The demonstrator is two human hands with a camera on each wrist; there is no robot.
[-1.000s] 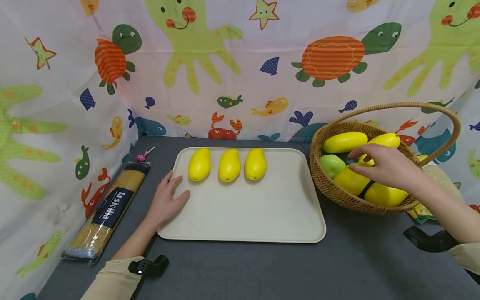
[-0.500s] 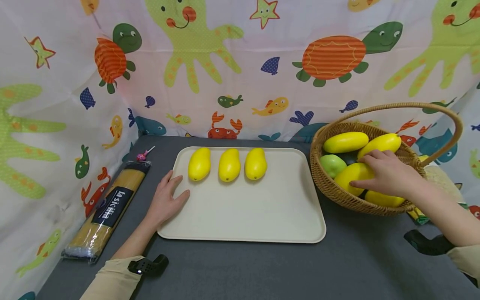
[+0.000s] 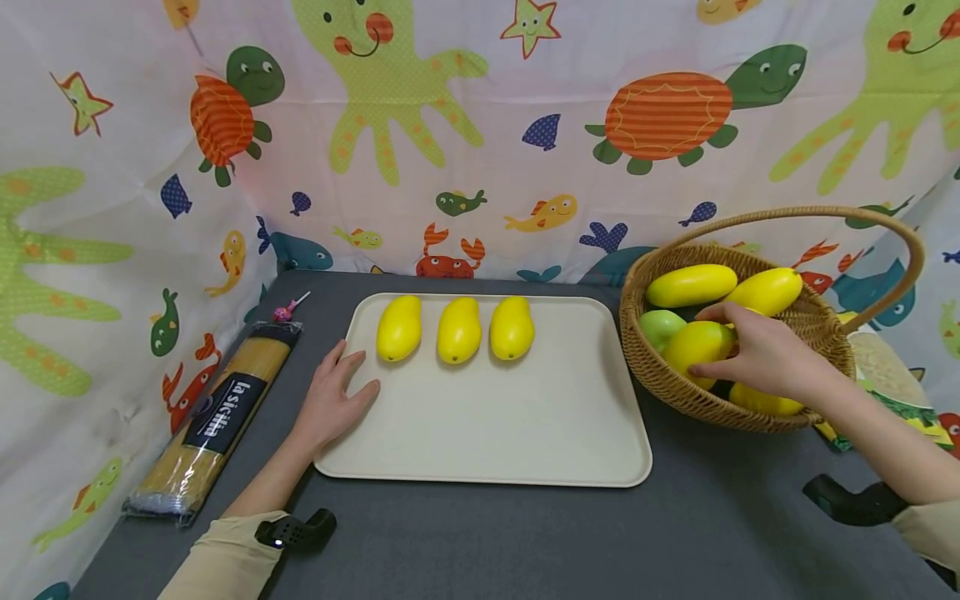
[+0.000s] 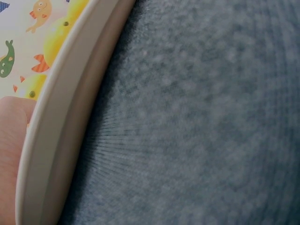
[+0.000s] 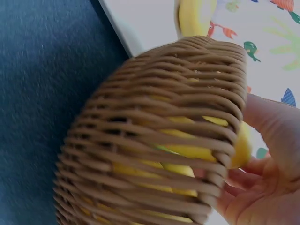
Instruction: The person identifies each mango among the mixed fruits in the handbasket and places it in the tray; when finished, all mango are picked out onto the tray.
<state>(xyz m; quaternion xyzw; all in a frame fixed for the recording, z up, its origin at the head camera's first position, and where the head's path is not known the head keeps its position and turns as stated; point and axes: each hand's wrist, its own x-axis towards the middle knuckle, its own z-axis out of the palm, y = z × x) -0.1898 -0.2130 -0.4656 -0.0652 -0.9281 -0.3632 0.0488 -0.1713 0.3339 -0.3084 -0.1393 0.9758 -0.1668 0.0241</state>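
Note:
Inside the wicker basket [image 3: 678, 396], my right hand [image 3: 765, 354] holds a yellow mango [image 3: 696, 348] between thumb and fingers. The right wrist view looks through the woven side, with the hand [image 5: 272, 173] partly behind it. Around the held mango lie a green round fruit [image 3: 660, 329], a long yellow fruit [image 3: 692, 286], another yellow fruit [image 3: 768, 289] and a yellow one [image 3: 765, 400] under the hand. My left hand [image 3: 333, 408] rests on the left edge of the cream tray [image 3: 495, 433], fingers spread. Three yellow mangoes [image 3: 458, 332] lie in a row along the tray's back.
A pack of spaghetti [image 3: 217, 421] lies left of the tray, with a small pink-wrapped lollipop [image 3: 283, 314] behind it. The basket's tall handle [image 3: 795, 210] arches over its contents. A green-and-yellow bag [image 3: 892, 375] lies behind my right forearm. A printed cloth [image 3: 480, 125] hangs behind the grey table.
My right hand has come down into the basket, and its thumb and fingers have closed round a mango, which has shifted slightly left. My left hand stays on the tray.

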